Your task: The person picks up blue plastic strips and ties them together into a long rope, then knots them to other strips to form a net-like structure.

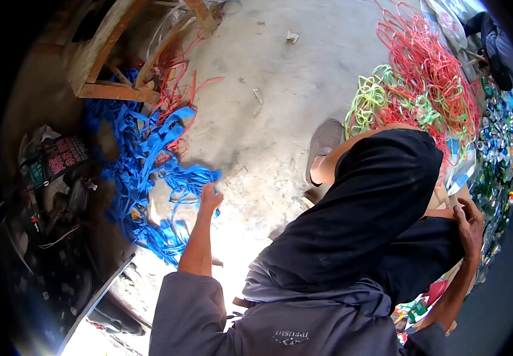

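Observation:
On the floor to the left lies a tangled heap of blue strips (149, 160), flat and ribbon-like. My left hand (210, 199) is at the heap's right edge, its fingers closed on the end of a bunch of blue strips. Beside my bent leg in dark trousers (381, 172), my right hand (470, 224) hangs with its fingers curled. A thin pale piece shows at those fingertips, too small to make out. Pieces of cardboard (443, 199) lie close by that hand.
A wooden frame (120, 91) stands over the blue heap, with red cords beside it. Ahead right is a pile of red and green cords (426, 71). Crushed cans and bottles (500, 136) lie along the right. Dark bags (60, 160) sit at the left. Part of another person (506, 50) shows upper right.

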`<state>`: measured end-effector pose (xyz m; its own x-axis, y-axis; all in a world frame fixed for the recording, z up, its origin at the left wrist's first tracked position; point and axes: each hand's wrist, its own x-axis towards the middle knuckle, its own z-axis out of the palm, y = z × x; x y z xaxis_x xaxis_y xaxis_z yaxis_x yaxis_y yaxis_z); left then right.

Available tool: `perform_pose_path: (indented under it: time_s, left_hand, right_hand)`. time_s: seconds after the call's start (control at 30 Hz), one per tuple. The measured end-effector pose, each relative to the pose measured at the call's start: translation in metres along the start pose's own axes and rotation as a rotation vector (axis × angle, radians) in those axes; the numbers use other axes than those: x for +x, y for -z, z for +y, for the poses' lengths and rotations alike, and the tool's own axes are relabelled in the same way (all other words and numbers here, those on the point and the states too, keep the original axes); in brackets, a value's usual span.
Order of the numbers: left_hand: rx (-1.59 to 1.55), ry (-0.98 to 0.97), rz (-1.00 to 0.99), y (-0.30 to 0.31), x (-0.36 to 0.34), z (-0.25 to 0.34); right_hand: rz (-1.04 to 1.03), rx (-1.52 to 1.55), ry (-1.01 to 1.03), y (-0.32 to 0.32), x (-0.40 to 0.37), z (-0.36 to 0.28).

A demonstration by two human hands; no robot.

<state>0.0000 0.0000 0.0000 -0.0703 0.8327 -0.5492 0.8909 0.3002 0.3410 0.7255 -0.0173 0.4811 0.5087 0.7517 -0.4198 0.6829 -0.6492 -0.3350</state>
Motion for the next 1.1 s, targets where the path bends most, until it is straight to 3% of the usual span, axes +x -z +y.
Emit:
perform_pose_path:
  time_s: [0.17, 0.3, 0.33, 0.47, 0.77, 0.9, 0.97, 1.1]
  left_hand:
    - [-0.230, -0.079, 0.082, 0.007, -0.025, 0.025]
    - [-0.339, -0.275, 0.124, -0.002, -0.055, 0.055]
    - [-0.411, -0.165, 0.043, 0.010, -0.071, 0.078]
    - [-0.538, -0.175, -0.067, 0.038, -0.110, 0.130]
    - [-0.652, -0.342, -0.048, 0.137, -0.177, 0.240]
    - [-0.741, -0.445, -0.065, 0.170, -0.198, 0.282]
    - [-0.807, -0.504, -0.086, 0.192, -0.213, 0.311]
    - [-0.903, -0.687, -0.151, 0.233, -0.247, 0.371]
  right_hand:
    - [0.001, -0.033, 0.006, -0.009, -0.001, -0.013]
    - [0.021, -0.026, 0.040, -0.005, -0.003, -0.008]
    - [0.053, -0.024, 0.059, -0.007, -0.005, -0.009]
    - [0.007, -0.017, 0.009, -0.001, -0.006, -0.007]
    - [0.075, 0.112, 0.077, -0.004, -0.005, 0.006]
    - [0.360, 0.307, 0.305, -0.016, -0.028, -0.021]
    - [0.339, 0.299, 0.431, -0.015, -0.050, -0.048]
    - [0.160, 0.318, 0.939, -0.032, -0.075, -0.113]
